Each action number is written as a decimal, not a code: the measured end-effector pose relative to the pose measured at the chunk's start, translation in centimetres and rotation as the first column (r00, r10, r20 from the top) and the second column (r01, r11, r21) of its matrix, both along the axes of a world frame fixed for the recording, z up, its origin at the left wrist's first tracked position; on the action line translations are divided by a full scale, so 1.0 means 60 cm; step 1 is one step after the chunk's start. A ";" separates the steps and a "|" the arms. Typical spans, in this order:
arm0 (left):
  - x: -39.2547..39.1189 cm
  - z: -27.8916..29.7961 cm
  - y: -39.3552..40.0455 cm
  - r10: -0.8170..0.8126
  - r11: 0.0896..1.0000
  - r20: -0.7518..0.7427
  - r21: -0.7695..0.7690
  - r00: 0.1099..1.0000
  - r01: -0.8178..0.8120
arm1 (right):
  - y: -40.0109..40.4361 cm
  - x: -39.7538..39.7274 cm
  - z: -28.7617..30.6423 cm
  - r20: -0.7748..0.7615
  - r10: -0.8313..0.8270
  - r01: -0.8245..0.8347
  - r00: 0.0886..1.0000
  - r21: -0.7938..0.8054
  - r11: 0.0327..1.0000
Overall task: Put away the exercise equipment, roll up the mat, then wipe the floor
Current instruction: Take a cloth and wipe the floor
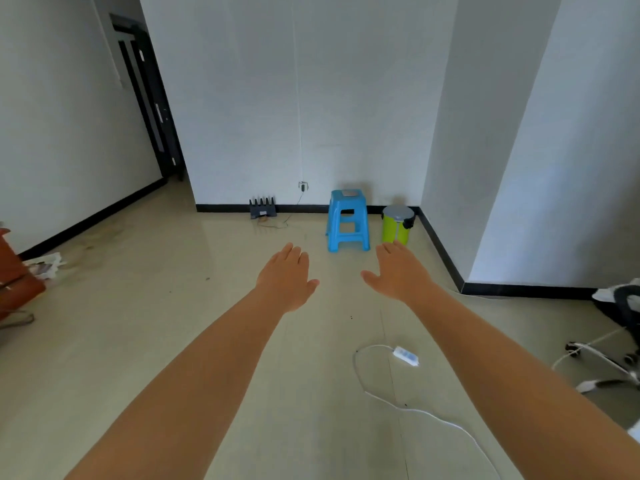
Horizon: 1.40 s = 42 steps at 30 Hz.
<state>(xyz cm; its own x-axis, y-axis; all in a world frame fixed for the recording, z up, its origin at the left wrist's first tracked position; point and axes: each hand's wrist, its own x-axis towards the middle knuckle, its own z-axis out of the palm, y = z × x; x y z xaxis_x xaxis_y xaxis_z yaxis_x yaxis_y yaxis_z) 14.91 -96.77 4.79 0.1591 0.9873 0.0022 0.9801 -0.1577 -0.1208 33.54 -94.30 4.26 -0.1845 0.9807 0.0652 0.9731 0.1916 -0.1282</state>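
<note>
My left hand [287, 277] and my right hand [398, 271] are stretched out in front of me over the beige tiled floor [173, 341], palms down and fingers straight. Neither hand holds or touches anything. No mat, exercise equipment or cloth shows in the head view.
A blue plastic stool [347, 220] and a green bin with a grey lid [397, 225] stand by the far wall. A black router [263, 208] sits left of them. A white power strip [406, 355] with its cord lies on the floor. An office chair base [609, 358] is at right, brown furniture [14, 282] at left.
</note>
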 end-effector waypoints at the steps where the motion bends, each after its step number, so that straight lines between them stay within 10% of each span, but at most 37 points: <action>1: -0.002 0.002 0.060 0.000 1.000 0.010 -0.002 1.000 0.000 | 0.059 -0.002 0.000 -0.005 -0.005 0.005 1.000 -0.005 1.000; 42: 0.057 -0.243 2.363 0.022 0.962 0.152 -0.271 0.988 0.021 | 2.364 0.148 -0.239 -0.034 -0.076 0.063 0.997 -0.277 0.959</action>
